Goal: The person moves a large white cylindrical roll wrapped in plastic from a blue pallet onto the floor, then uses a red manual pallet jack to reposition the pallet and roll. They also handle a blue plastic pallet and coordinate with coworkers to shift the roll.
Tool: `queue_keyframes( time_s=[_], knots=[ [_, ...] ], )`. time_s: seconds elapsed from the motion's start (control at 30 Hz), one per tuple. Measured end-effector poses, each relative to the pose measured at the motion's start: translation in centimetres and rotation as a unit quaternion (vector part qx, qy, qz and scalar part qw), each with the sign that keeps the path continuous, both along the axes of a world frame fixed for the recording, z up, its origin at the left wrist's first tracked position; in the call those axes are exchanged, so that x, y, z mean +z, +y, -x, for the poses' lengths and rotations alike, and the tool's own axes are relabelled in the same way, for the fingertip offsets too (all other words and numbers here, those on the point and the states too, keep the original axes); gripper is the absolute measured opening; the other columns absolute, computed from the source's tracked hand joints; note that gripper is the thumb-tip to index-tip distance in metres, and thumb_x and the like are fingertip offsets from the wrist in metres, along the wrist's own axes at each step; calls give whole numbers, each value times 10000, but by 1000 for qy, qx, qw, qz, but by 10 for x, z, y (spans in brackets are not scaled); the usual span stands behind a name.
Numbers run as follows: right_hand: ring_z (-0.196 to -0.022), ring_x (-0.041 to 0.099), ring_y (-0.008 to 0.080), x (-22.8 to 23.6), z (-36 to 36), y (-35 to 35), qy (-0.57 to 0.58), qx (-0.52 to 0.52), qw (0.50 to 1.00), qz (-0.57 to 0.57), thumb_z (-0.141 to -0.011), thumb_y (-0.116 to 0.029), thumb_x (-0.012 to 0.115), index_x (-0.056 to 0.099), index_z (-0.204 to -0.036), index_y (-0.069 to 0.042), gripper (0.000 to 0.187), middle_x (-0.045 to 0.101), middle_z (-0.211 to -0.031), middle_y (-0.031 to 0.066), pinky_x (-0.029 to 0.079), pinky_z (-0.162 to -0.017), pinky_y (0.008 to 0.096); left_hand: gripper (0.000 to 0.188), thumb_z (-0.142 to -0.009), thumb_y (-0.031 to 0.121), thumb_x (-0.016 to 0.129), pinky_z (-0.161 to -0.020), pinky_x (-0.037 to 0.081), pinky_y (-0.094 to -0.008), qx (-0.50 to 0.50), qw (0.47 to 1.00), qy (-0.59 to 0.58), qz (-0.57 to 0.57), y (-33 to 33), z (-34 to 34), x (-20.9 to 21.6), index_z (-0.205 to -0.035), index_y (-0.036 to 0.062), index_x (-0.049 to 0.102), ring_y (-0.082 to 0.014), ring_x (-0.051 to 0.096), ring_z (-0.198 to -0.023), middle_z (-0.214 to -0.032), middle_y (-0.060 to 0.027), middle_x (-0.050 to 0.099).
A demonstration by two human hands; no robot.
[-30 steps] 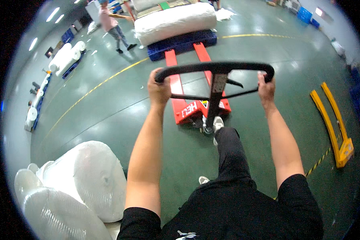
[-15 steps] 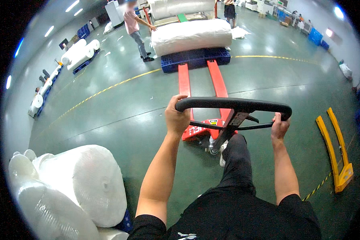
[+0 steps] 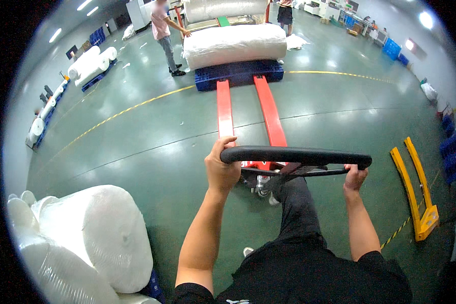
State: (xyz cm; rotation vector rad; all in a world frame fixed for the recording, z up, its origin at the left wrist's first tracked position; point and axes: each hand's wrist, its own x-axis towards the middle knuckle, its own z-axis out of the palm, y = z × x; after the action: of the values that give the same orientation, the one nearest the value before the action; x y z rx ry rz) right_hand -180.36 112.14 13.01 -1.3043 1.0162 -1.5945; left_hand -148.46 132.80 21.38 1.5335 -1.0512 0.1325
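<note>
Both my hands grip the black loop handle of a red pallet jack. My left hand is wrapped round the loop's left end, and my right hand closes on its right end. Ahead, the jack's two red forks reach away from me, their far tips at the near edge of a blue plastic pallet. A large white wrapped roll lies across that pallet. Below the handle, the jack's base is partly hidden by the handle and my leg.
A person in a pink shirt touches the roll's left end. Big white rolls stand close at my left. A yellow pallet jack is on the right. Further rolls lie on a pallet at the far left. Another person stands behind.
The handle has come lower and nearer my body, with both hands still on it. The forks have drawn back toward me, showing more floor before the pallet. My legs have shifted.
</note>
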Motion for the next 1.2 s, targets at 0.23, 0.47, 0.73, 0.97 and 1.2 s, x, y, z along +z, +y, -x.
queue_keyframes(
  time_s=[0.23,0.47,0.73,0.97,1.2],
  knots=[
    [-964,515,209,87,-20,-37,263,105,951,128,-708,-160,657,383,-1211,-40,584,509,-1088,94,415,-834,336,249,-689,-22,591,-663,472,-276,-19,998,51,-18,-54,-25,2,-922,66,589,-204,636,-725,-732,-145,613],
    [-715,586,332,171,-51,-54,619,270,717,173,-634,-400,711,611,-719,-40,383,591,-697,170,463,-639,395,305,-685,216,648,-751,472,-358,-44,959,-121,-251,-53,-29,59,-956,81,620,-292,600,-832,-837,-144,630],
    [-615,590,126,166,7,29,653,589,458,-132,-671,-399,716,644,-825,-44,393,628,-680,56,481,-569,296,371,-639,359,709,-607,461,-353,-279,707,-181,-624,36,62,95,-845,57,645,-198,595,-645,-745,-108,638],
    [-709,609,257,73,164,212,649,675,349,31,-718,-536,589,602,-861,-4,551,632,-789,133,483,-630,371,460,-676,475,671,-623,494,-330,-322,542,24,-776,196,257,9,-790,31,635,-193,622,-653,-685,-81,632],
    [-844,609,281,-12,285,257,729,508,453,79,-679,-318,565,656,-859,-101,296,644,-896,114,491,-717,387,360,-672,353,597,-778,478,-377,-118,643,-101,-750,245,409,-83,-886,73,666,-294,602,-892,-943,-141,635]
  ],
)
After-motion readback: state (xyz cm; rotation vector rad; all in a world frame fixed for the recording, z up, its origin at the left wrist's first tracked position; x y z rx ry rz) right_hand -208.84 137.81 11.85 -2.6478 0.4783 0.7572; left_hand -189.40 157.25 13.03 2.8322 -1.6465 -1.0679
